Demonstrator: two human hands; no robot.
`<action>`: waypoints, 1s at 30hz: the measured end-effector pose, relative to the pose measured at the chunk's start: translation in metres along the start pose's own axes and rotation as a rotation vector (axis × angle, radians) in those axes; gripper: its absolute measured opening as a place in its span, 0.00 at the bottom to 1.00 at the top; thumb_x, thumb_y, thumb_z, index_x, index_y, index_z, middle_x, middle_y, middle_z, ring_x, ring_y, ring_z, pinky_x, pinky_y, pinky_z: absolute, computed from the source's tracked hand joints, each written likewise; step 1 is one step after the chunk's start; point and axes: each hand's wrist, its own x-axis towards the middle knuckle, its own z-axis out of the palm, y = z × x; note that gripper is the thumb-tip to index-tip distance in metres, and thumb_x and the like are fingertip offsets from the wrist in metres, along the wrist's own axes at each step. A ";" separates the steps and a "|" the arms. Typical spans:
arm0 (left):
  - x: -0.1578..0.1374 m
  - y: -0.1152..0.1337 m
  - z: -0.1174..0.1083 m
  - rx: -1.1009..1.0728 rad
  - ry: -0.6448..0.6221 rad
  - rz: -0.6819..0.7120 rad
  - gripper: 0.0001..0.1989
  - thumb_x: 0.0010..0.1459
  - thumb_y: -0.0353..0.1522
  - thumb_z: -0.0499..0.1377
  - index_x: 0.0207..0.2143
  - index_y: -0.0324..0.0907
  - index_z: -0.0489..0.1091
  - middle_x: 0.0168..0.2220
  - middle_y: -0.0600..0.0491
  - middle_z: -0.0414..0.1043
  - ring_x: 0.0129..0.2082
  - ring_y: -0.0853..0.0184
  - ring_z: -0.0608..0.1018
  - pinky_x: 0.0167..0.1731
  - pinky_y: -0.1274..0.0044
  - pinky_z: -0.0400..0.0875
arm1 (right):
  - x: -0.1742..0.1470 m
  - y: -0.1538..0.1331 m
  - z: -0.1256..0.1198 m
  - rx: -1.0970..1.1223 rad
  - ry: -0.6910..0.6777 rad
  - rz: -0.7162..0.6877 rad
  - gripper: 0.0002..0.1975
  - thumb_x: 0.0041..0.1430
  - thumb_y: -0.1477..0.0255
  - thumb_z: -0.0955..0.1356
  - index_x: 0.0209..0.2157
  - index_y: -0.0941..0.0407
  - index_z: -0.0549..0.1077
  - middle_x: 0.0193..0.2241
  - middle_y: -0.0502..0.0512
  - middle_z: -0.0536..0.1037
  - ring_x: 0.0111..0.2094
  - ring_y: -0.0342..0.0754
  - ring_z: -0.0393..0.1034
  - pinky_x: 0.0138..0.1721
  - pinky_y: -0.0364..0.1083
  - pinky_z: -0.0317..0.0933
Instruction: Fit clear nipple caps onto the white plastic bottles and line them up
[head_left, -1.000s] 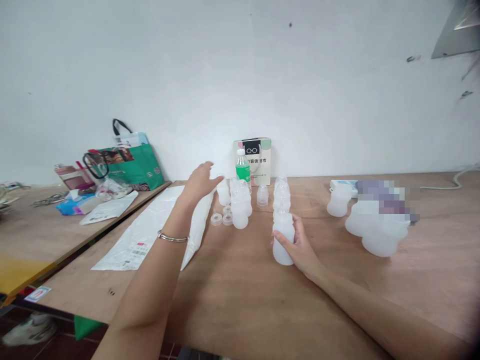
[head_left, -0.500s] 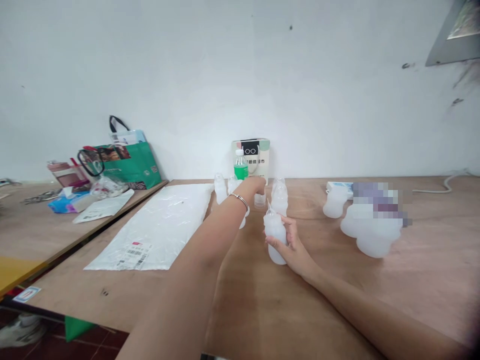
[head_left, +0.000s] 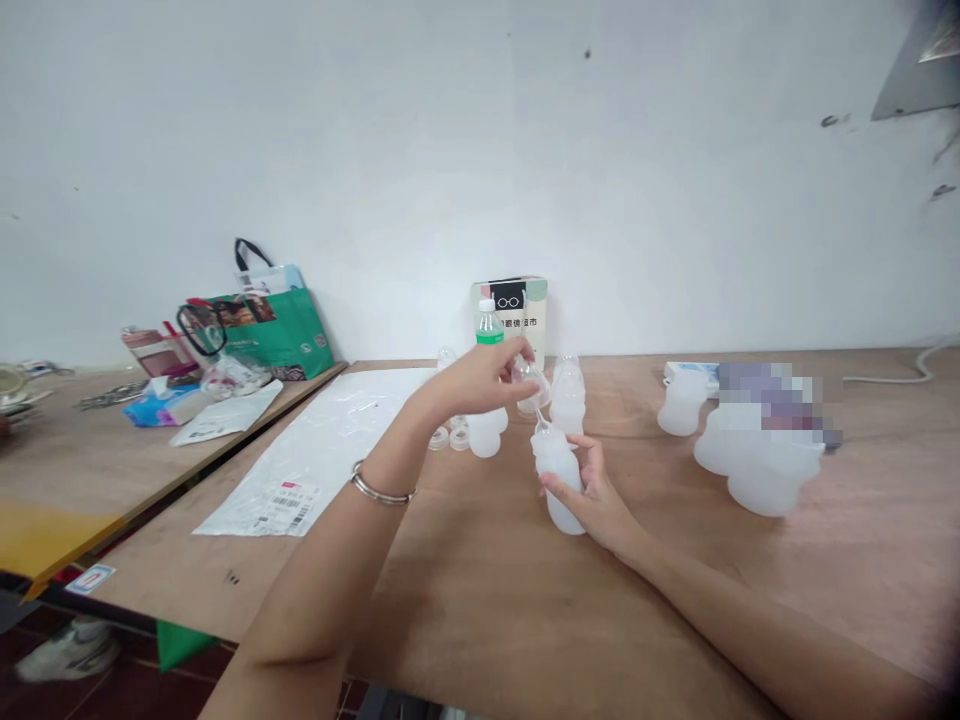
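Observation:
My right hand [head_left: 596, 495] is wrapped round a frosted white baby bottle [head_left: 564, 508], which stands slightly tilted over the wooden table. A clear teat with a thin stem [head_left: 541, 425] rises from its neck. Just above and behind it, my left hand [head_left: 499, 375] has its fingers closed on a clear dome cap [head_left: 534, 376]; the fingers partly hide it. Behind the held bottle stand bottles with clear domed tops [head_left: 568, 395]. Under my left wrist are another frosted bottle [head_left: 486, 435] and small clear rings [head_left: 459, 436].
On the right, several frosted bottles without tops [head_left: 769, 480] stand by a blurred patch. A white mailing bag [head_left: 330, 440] lies left. At the wall are a green-labelled drink bottle [head_left: 489, 325] and a paper bag [head_left: 534, 340]. A green shopping bag [head_left: 289, 330] is on the left table.
My left hand has drawn back from the far row toward the held bottle, bringing the clear dome cap with it. My right hand keeps hold of the bottle. The view has shifted slightly.

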 end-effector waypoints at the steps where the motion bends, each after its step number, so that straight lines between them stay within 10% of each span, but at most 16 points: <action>1: -0.005 -0.003 0.005 -0.035 -0.018 0.009 0.16 0.53 0.40 0.53 0.43 0.44 0.65 0.29 0.55 0.69 0.28 0.68 0.72 0.28 0.76 0.65 | 0.000 0.001 0.000 -0.014 0.009 -0.008 0.28 0.50 0.61 0.68 0.45 0.50 0.47 0.35 0.52 0.71 0.28 0.46 0.69 0.33 0.49 0.65; 7: -0.018 -0.016 0.048 -0.178 -0.131 0.084 0.19 0.58 0.41 0.50 0.50 0.47 0.62 0.34 0.53 0.71 0.33 0.67 0.73 0.33 0.74 0.67 | 0.000 0.002 -0.001 -0.090 0.026 0.027 0.29 0.48 0.62 0.69 0.46 0.50 0.48 0.33 0.50 0.71 0.29 0.47 0.69 0.34 0.49 0.65; 13: -0.032 -0.015 0.088 -0.197 0.093 0.148 0.35 0.50 0.41 0.60 0.58 0.47 0.50 0.56 0.45 0.58 0.54 0.58 0.65 0.50 0.66 0.63 | 0.001 0.005 -0.004 -0.112 -0.002 -0.017 0.27 0.50 0.64 0.68 0.46 0.51 0.48 0.37 0.53 0.69 0.31 0.46 0.69 0.34 0.49 0.65; 21: -0.032 -0.011 0.107 0.020 0.340 0.153 0.28 0.49 0.42 0.59 0.52 0.43 0.59 0.42 0.47 0.71 0.41 0.61 0.74 0.43 0.69 0.68 | 0.001 -0.001 -0.004 -0.251 0.002 -0.158 0.19 0.50 0.69 0.65 0.43 0.52 0.54 0.38 0.53 0.66 0.39 0.49 0.65 0.40 0.49 0.62; 30: -0.040 -0.004 0.113 -0.184 0.305 0.060 0.28 0.51 0.39 0.59 0.53 0.46 0.56 0.50 0.49 0.67 0.48 0.62 0.71 0.47 0.71 0.67 | 0.000 0.002 -0.004 -0.288 0.000 -0.167 0.20 0.48 0.71 0.66 0.42 0.53 0.55 0.39 0.53 0.67 0.39 0.50 0.65 0.39 0.49 0.61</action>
